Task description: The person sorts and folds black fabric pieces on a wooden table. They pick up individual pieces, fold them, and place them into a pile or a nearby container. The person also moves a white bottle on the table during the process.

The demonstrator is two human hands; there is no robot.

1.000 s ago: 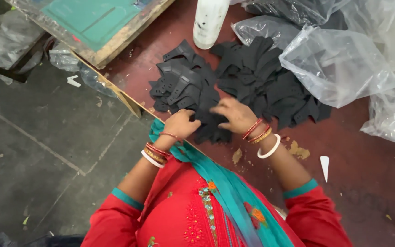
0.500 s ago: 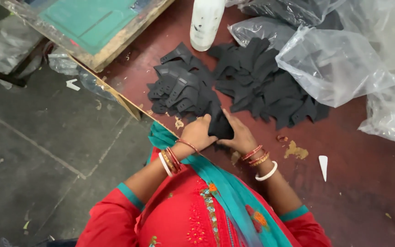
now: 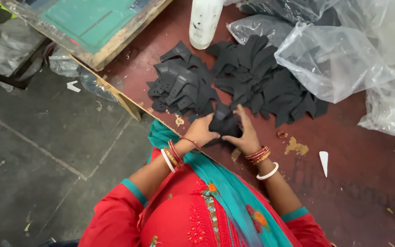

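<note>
Both hands, left hand (image 3: 202,131) and right hand (image 3: 245,136), are gripping a small black cut piece (image 3: 224,124) near the bench (image 3: 344,183) front edge, fingers closed around it. It is looking thin, light and floppy; pinching by the edges is probably working best.

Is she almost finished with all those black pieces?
Not nearly, it seems. One neater pile looks already sorted. Her left hand and right hand hold a small stack between them. A bigger loose heap and bagged pieces remain untouched.
</note>
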